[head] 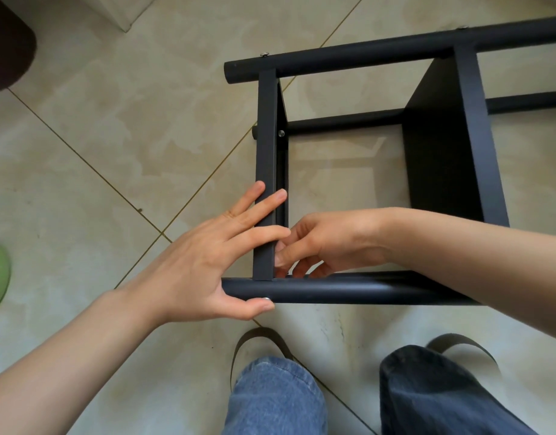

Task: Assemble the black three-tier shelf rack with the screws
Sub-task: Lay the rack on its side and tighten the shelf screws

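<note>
Evidently left hand point(195, 262) braces smooth black tubular rack point(333, 288).

The black shelf rack point(380, 171) lies on its side, silver screw point(266, 298) in its near tube.

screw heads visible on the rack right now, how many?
4: two on the far tube, at its left end and further right; one inside the end shelf; one by the left thumb. Hands may hide others.
</note>
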Demonstrator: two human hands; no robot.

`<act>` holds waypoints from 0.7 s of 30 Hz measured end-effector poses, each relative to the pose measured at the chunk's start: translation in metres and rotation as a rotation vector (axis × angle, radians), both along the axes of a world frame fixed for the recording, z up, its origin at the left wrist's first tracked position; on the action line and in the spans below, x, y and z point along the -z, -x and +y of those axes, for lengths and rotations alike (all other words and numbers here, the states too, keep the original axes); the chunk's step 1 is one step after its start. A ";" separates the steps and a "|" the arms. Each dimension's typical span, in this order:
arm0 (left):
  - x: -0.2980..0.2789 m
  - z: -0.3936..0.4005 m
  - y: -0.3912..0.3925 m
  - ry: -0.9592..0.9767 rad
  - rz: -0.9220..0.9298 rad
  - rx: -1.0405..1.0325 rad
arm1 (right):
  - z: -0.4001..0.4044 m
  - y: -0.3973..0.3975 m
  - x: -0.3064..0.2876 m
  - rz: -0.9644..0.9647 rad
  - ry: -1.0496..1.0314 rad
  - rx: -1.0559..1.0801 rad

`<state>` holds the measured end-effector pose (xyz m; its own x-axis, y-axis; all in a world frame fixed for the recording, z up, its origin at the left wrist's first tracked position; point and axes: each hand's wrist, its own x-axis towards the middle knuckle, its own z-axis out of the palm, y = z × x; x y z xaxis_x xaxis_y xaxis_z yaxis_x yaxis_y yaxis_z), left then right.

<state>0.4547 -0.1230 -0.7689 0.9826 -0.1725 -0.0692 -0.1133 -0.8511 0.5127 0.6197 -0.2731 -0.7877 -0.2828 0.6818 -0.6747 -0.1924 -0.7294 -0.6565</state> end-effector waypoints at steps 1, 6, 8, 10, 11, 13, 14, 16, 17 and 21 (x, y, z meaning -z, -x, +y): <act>0.000 -0.001 0.002 0.002 0.000 -0.013 | -0.002 -0.001 -0.002 -0.002 -0.011 0.006; 0.001 -0.009 0.015 0.055 -0.001 -0.108 | -0.014 -0.003 -0.015 -0.106 -0.044 0.016; 0.002 -0.014 0.023 0.125 0.011 -0.175 | -0.021 -0.001 -0.024 -0.238 -0.070 -0.017; 0.004 -0.020 0.032 0.201 -0.002 -0.262 | -0.030 0.003 -0.038 -0.500 -0.141 -0.100; 0.006 -0.025 0.038 0.247 -0.015 -0.319 | -0.036 0.005 -0.045 -0.613 -0.182 -0.132; 0.009 -0.037 0.046 0.383 -0.017 -0.482 | -0.048 0.012 -0.059 -0.740 -0.218 -0.165; 0.010 -0.045 0.048 0.465 -0.014 -0.575 | -0.055 0.016 -0.064 -0.784 -0.219 -0.173; 0.012 -0.062 0.052 0.662 -0.037 -0.753 | -0.066 0.025 -0.071 -0.865 -0.206 -0.191; 0.014 -0.070 0.053 0.769 -0.051 -0.834 | -0.071 0.030 -0.073 -0.906 -0.203 -0.194; 0.023 -0.087 0.057 0.865 -0.036 -1.044 | -0.081 0.047 -0.073 -1.032 -0.227 -0.168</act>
<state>0.3979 -0.2105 -0.7914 0.6799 0.6731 -0.2910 0.3568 0.0431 0.9332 0.5728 -0.3538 -0.7146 0.2500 0.8271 -0.5033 0.6251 -0.5349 -0.5685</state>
